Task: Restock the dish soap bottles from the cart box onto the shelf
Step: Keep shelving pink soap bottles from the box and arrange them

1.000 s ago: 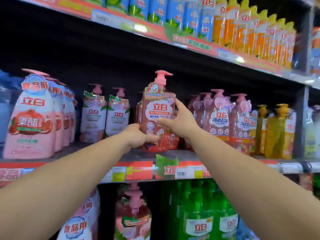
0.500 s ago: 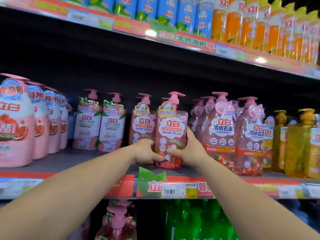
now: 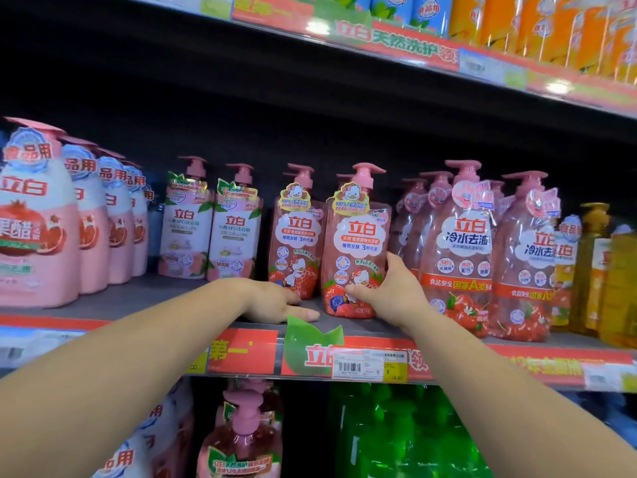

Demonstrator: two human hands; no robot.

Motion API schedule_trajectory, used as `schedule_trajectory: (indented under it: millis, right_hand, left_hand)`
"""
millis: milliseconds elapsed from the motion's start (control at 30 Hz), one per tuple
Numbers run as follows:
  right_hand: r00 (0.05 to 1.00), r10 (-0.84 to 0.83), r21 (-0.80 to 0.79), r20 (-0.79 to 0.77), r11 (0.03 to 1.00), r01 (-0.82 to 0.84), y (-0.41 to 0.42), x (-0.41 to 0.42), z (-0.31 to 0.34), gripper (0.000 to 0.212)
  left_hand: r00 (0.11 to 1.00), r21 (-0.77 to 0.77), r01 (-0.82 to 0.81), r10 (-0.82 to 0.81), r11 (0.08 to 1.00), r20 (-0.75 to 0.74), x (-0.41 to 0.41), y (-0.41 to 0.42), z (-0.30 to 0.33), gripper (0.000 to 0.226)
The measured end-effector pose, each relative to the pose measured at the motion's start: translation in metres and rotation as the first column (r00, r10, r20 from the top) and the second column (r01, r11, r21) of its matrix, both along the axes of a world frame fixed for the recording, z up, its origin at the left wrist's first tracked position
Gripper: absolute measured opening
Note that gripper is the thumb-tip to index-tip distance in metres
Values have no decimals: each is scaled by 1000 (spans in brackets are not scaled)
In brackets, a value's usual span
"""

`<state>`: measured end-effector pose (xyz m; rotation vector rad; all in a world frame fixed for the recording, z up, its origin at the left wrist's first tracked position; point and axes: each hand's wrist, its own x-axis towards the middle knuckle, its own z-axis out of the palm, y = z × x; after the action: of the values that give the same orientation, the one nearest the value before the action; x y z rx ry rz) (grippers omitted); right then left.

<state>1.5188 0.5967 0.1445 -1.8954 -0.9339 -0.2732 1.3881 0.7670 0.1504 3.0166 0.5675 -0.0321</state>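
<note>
A pink pump bottle of dish soap with a duck and strawberry label (image 3: pixel 356 243) stands upright on the grey shelf (image 3: pixel 138 300), near its front edge. My right hand (image 3: pixel 389 293) still grips its lower right side. My left hand (image 3: pixel 279 301) lies flat on the shelf board just left of the bottle, fingers spread, holding nothing. A matching duck-label bottle (image 3: pixel 297 232) stands further back, to the left. The cart box is out of view.
Pink pomegranate bottles (image 3: pixel 38 219) fill the shelf's left end, white-label pump bottles (image 3: pixel 210 222) come after, and pink twin packs (image 3: pixel 482 243) and yellow bottles (image 3: pixel 599 270) stand right. Blue and orange bottles line the shelf above; green bottles (image 3: pixel 406 429) sit below.
The bottle came down from mid-air and now stands on the shelf. My left hand let go of it and dropped flat onto the shelf board; my right hand stayed on it.
</note>
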Motion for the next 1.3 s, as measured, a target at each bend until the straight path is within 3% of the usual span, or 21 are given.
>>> schedule_trajectory:
  millis: [200,467,767,1300]
  right_hand:
    - [996,-69,-19,56,997,70,-4,-3,-1,78]
    - [985,-35,5,-167,999,36,15,-3,4,107]
    - [979,-172,-6,-112,985,173,17,-10,0,95]
    - [980,-171,-60,-103,984,165,16,-6,4,92]
  left_hand:
    - [1000,19,-11,11,1000,2,0,-4,1,75]
    - [1000,-12,-11,11,1000,3,0,-2,1,77]
    - [999,-43,-21,22,999,41,-2,-3,1,84]
    - [998,-72,-42,46,997,46,-6,-6,3,87]
